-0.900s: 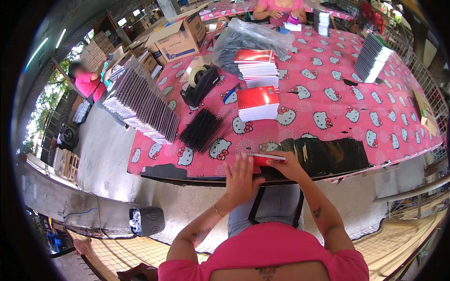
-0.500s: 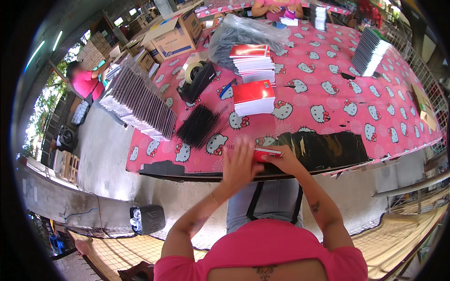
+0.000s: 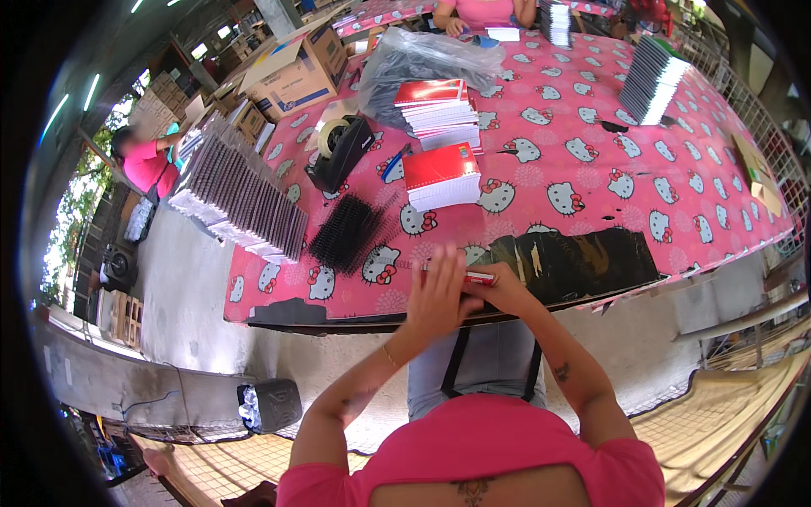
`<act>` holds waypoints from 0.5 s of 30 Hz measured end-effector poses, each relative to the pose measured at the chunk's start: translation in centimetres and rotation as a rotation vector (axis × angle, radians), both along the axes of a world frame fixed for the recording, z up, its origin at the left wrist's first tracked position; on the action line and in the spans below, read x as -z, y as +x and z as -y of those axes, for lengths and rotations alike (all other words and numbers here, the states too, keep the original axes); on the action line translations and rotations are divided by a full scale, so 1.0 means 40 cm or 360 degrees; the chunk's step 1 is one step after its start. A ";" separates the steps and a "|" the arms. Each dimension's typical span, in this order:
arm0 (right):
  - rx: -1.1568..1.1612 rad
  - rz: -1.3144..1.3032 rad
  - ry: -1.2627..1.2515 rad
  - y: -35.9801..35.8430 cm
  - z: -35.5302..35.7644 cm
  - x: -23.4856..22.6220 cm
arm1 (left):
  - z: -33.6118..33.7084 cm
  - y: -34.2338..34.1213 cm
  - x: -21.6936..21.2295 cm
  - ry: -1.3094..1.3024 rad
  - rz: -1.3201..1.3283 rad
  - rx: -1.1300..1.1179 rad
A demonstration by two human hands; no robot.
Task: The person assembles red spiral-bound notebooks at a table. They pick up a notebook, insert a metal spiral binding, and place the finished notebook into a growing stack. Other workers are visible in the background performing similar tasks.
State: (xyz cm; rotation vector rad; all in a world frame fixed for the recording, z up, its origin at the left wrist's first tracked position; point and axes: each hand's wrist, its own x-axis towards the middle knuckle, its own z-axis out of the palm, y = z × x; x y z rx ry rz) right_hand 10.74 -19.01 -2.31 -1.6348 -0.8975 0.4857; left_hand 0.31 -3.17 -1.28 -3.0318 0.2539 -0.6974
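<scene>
Close to the near table edge, my right hand [image 3: 504,291] grips a small red notebook [image 3: 482,277], its thumb and fingers closed on the right end. My left hand [image 3: 437,289] lies across the notebook's left part with fingers stretched out, slightly blurred; it hides most of the cover. A thin dark spiral coil [image 3: 408,264] shows just left of those fingers. Beyond it lies a heap of black spiral coils [image 3: 348,234]. Past my hands sits a stack of red-covered notebooks [image 3: 442,177], with a taller, uneven stack of red notebooks [image 3: 437,114] behind it.
A tall stack of spiral-bound notebooks [image 3: 241,194] lines the left edge. Nearby are a black tape dispenser [image 3: 340,152], a blue pen [image 3: 395,163], a plastic bag [image 3: 422,63] and a cardboard box [image 3: 300,72]. Another notebook stack [image 3: 652,82] stands far right. Co-workers are opposite and left.
My left hand has slid right over the notebook and covers more of it. My right hand keeps its grip. Across the table, the co-worker's hands have moved apart. The whole view has shifted slightly.
</scene>
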 end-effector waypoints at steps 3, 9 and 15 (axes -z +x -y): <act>0.0039 0.0031 0.0126 0.013 -0.015 0.030 | 0.037 -0.037 0.022 -0.0131 -0.0089 0.0079; 0.0054 0.0103 0.0081 0.007 -0.013 0.035 | 0.035 -0.032 0.031 -0.0146 -0.0061 0.0138; 0.0036 0.0079 0.0128 0.004 -0.015 0.036 | 0.034 -0.006 -0.012 -0.0188 0.0032 0.0133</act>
